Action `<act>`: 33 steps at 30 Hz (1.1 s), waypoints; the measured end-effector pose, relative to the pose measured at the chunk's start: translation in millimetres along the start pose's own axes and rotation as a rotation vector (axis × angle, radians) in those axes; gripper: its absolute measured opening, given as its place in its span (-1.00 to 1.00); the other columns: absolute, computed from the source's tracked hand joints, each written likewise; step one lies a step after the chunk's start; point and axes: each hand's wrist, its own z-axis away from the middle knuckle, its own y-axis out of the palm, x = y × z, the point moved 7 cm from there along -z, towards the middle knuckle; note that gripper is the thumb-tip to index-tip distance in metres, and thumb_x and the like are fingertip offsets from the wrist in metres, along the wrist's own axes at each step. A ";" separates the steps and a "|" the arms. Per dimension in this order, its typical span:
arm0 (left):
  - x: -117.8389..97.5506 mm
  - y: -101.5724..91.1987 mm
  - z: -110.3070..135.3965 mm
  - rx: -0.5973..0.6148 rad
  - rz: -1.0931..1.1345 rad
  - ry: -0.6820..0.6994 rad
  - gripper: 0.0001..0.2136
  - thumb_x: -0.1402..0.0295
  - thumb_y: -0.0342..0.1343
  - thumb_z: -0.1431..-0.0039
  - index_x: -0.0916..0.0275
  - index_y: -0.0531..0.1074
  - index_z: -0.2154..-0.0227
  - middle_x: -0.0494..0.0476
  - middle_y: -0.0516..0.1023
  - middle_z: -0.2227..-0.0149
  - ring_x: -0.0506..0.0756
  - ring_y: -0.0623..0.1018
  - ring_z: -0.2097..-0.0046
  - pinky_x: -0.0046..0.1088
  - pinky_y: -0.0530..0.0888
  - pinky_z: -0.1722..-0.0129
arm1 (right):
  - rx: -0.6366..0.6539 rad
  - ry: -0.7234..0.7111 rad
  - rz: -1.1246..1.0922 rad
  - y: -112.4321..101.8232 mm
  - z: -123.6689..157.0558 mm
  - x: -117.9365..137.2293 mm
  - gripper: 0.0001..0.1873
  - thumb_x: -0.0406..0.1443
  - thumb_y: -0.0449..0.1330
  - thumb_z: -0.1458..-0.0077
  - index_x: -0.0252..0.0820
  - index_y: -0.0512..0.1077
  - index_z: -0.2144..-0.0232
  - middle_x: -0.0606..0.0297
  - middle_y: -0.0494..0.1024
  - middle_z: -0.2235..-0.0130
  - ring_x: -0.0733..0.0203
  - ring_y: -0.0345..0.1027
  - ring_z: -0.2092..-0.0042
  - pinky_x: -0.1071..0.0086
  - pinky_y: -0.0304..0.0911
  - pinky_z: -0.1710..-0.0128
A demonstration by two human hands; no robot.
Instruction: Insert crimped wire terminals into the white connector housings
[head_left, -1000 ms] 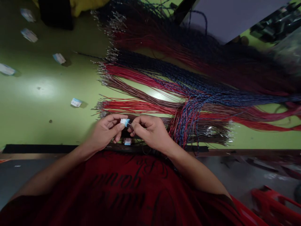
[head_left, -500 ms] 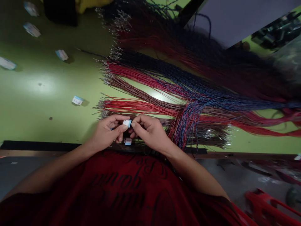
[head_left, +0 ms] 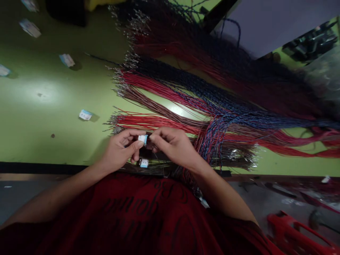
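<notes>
My left hand (head_left: 120, 148) pinches a small white and blue connector housing (head_left: 142, 139) between thumb and fingertips. Just right of its blue end, my right hand (head_left: 171, 142) is closed, thumb pressed against forefinger. Whatever lies in that pinch is too small and dark to make out. A second white and blue connector (head_left: 143, 163) sits below the hands, near the table edge, over dark wires. Directly beyond both hands runs a bundle of red wires (head_left: 154, 121) with metal crimped ends toward the left.
More connectors (head_left: 85, 114) are scattered over the green table (head_left: 61, 138) at left. Brown wires (head_left: 151, 104) and twisted blue and red wires (head_left: 236, 118) stretch rightward. A pale panel (head_left: 273, 24) stands at upper right. A red plastic stool (head_left: 292, 226) is at lower right.
My right hand has shifted slightly right, widening the gap to the connector. My left hand still holds the connector in nearly the same place. The view has shifted a little.
</notes>
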 end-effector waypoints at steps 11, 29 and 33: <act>0.1 -3.4 -2.9 -0.031 0.112 -0.045 -0.75 0.36 0.28 -0.07 0.30 0.47 0.19 -0.12 0.42 0.57 -0.10 0.42 0.65 -0.62 0.32 0.70 | -0.502 -0.247 0.776 -65.4 -14.1 -13.6 -0.83 -0.42 0.08 -0.09 -0.16 0.43 0.46 0.21 0.53 0.36 0.15 0.39 0.27 0.24 0.27 0.23; 4.2 -3.0 -4.4 -0.020 0.128 -0.043 -0.70 0.30 0.31 -0.06 0.29 0.48 0.17 -0.08 0.44 0.56 -0.08 0.40 0.63 -0.60 0.30 0.69 | -0.402 -0.142 0.641 -59.1 -44.7 -22.6 -0.86 -0.40 0.17 -0.11 -0.17 0.45 0.48 0.21 0.49 0.36 0.14 0.35 0.23 0.22 0.27 0.16; 2.8 -2.3 -3.7 -0.001 0.118 -0.048 -0.71 0.30 0.30 -0.07 0.31 0.48 0.17 -0.06 0.45 0.53 -0.09 0.40 0.63 -0.60 0.32 0.67 | -0.534 -0.183 0.498 -81.5 -23.9 -11.8 -0.84 -0.38 0.16 -0.13 -0.15 0.41 0.50 0.29 0.50 0.41 0.22 0.36 0.31 0.27 0.31 0.23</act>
